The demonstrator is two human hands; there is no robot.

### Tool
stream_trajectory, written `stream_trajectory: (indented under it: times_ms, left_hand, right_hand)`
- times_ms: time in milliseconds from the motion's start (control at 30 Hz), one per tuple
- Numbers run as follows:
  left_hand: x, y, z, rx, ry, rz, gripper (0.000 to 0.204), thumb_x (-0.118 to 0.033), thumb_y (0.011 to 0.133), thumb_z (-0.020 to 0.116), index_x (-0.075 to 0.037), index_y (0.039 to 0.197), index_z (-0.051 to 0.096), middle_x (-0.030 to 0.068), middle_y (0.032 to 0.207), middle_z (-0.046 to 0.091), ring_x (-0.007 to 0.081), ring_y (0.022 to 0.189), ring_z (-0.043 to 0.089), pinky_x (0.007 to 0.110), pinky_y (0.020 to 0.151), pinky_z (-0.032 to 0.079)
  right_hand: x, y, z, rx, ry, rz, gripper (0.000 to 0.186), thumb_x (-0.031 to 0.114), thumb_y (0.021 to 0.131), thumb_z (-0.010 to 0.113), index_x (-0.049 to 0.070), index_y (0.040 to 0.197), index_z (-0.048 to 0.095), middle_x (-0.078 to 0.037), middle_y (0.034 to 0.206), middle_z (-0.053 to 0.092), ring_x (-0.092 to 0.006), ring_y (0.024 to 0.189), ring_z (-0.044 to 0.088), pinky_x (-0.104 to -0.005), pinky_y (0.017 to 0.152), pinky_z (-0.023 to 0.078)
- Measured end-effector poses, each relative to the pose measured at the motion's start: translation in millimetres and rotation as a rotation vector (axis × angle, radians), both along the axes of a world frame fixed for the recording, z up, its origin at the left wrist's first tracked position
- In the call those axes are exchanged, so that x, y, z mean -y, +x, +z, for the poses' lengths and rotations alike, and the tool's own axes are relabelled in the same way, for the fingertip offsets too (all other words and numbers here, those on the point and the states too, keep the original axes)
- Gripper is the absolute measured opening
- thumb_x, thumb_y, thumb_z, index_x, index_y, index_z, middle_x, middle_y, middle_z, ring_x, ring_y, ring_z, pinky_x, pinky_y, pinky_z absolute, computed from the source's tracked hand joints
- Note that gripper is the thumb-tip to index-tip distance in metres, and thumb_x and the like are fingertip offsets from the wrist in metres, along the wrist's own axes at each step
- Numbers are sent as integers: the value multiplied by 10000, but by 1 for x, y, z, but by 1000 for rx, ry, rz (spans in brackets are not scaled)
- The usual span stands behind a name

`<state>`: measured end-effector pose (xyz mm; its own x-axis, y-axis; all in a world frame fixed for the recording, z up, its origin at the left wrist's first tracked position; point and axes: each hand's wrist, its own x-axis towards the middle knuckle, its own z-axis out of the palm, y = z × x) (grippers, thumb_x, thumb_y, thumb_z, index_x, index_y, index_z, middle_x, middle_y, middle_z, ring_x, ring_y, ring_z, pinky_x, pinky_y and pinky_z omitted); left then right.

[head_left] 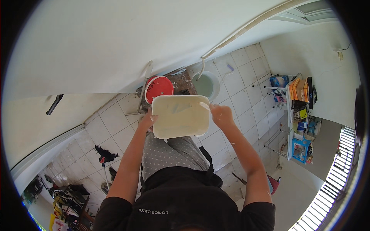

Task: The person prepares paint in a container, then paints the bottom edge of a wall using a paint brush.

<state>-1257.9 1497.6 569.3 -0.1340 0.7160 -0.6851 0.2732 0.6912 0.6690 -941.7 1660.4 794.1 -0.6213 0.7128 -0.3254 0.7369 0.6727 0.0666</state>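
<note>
Lengthwise, the cream tub (180, 122) spans left to right — left hand (147, 120) clasping its left rim, right hand (222, 115) wrapped round a pale tool (204, 106) at its far right corner

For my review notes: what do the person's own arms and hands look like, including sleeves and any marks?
The left sleeve and right sleeve are black and short, leaving both forearms bare. The left hand and right hand wear no gloves. Small whitish smears mark the left thumb and right forearm.
</note>
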Motion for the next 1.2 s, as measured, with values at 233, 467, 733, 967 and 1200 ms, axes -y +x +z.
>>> stream_trajectory:
  times_ms: [233,467,733,967,1200]
  left_hand:
    - [4,-5,0,187,-159,153,809,-297,893,562,19,1478,101,358,1255,525,428,1014,649,473,598,621]
    - [-20,-5,59,436,-310,316,909,-236,889,630,-43,1497,-17,362,1309,462,469,972,646,533,562,615]
    - [-16,-7,65,493,-322,173,1165,-224,787,763,-80,1501,-147,352,1369,399,443,923,669,548,563,612]
    - [-25,-7,77,509,-337,124,1213,-236,747,812,-78,1499,-126,322,1359,425,440,959,660,545,575,612]
    - [-25,-13,71,674,-313,223,1188,-212,783,797,-89,1471,-163,322,1325,439,446,934,663,549,630,618]
  right_hand:
    - [7,-5,-23,116,37,-66,51,106,839,584,77,878,570,-67,746,658,-259,684,703,-356,534,550]
    - [78,21,-27,168,-93,-299,108,81,841,576,84,949,587,-131,765,662,-329,683,687,-434,598,553]
    - [94,-14,-24,149,-113,-415,217,112,856,578,78,1070,593,-154,754,656,-346,692,686,-446,621,559]
    - [48,-19,-58,179,46,-398,392,86,879,562,65,1270,550,-132,817,656,-316,689,696,-409,605,571]
    - [92,-21,-78,265,-104,-458,314,79,905,542,4,1207,575,-155,850,685,-324,736,708,-396,612,581]
